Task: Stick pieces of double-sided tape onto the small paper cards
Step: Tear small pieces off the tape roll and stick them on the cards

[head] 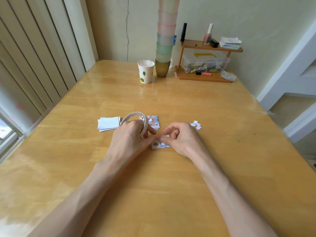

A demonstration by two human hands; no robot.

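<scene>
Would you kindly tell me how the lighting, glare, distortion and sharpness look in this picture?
Head view: daylight comes from the left, washing out that side of the table; soft glare lies below the paper cup; the wide-angle lens bows the blinds and table edges; the card looks soft, partly hidden by the right hand.

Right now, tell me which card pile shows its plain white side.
The white pile left of the tape roll: its top is blank. The patterned pile, behind the left hand, shows colourful prints.
</scene>
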